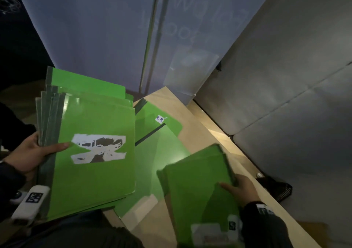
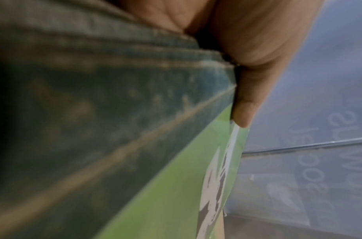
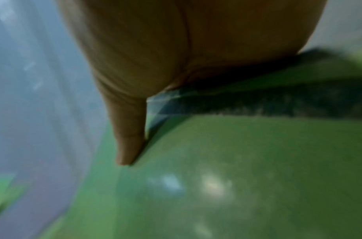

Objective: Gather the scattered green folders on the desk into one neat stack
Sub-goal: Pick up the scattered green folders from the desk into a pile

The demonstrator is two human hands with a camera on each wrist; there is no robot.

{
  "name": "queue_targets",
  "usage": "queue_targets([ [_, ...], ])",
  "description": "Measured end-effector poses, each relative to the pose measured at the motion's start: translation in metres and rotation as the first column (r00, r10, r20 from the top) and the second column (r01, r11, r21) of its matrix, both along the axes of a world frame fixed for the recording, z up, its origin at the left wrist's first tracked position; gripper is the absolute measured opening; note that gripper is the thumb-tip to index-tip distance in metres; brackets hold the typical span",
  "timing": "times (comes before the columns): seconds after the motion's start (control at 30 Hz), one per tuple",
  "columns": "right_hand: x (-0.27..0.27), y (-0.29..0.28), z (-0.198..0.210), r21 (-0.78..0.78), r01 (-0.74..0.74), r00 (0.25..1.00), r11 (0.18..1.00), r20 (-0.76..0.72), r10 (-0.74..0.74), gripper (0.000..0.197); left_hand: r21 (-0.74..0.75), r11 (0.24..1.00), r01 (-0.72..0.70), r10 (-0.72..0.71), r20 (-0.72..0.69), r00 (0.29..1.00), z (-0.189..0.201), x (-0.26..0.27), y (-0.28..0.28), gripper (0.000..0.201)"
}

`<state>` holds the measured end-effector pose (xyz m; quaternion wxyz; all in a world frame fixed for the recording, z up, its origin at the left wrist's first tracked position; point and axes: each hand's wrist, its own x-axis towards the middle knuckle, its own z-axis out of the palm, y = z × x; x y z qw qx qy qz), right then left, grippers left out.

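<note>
My left hand (image 1: 36,152) grips a fanned stack of several green folders (image 1: 91,133) by their dark spines, thumb on the top cover beside a torn white label. In the left wrist view the thumb (image 2: 245,103) presses the top green cover (image 2: 176,186) of the stack. My right hand (image 1: 240,188) holds a smaller bunch of green folders (image 1: 198,190) lifted above the desk, thumb on top; it looks blurred. The right wrist view shows the thumb (image 3: 129,139) on that green cover (image 3: 237,161). More green folders (image 1: 162,148) lie on the wooden desk (image 1: 202,122), one tagged "H.R".
A frosted glass partition (image 1: 114,28) with lettering stands behind the desk. Grey padded panels (image 1: 285,76) run along the right. A dark object (image 1: 276,188) lies beyond the desk's right edge. A clear plastic sleeve (image 1: 188,68) leans at the back corner.
</note>
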<state>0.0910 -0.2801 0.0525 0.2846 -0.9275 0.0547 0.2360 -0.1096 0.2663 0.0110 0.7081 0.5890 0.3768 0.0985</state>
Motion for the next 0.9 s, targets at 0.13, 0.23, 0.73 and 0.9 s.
queue_targets([
  [0.13, -0.047, -0.046, 0.013, 0.436, 0.552, 0.776, 0.711, 0.044, -0.629, 0.036, -0.033, 0.996, 0.078, -0.078, -0.01, 0.997, -0.009, 0.013, -0.018, 0.057],
  [0.23, -0.075, -0.049, 0.016, 0.627, 0.634, 0.598, 0.454, -0.024, -0.801, 0.048, -0.003, 0.99, 0.139, -0.139, -0.018, 0.99, -0.011, 0.028, -0.038, 0.049],
  [0.73, -0.129, -0.045, 0.052, 0.255, 0.33, 0.77, 0.909, 0.484, -0.415, 0.014, 0.076, 0.941, 0.331, -0.334, 0.029, 0.942, -0.016, 0.069, -0.087, 0.05],
  [0.9, -0.109, -0.035, 0.087, -0.597, -0.162, 0.744, 0.786, 0.449, 0.495, 0.023, 0.094, 0.926, 0.365, -0.37, 0.045, 0.928, -0.01, 0.075, -0.089, 0.052],
])
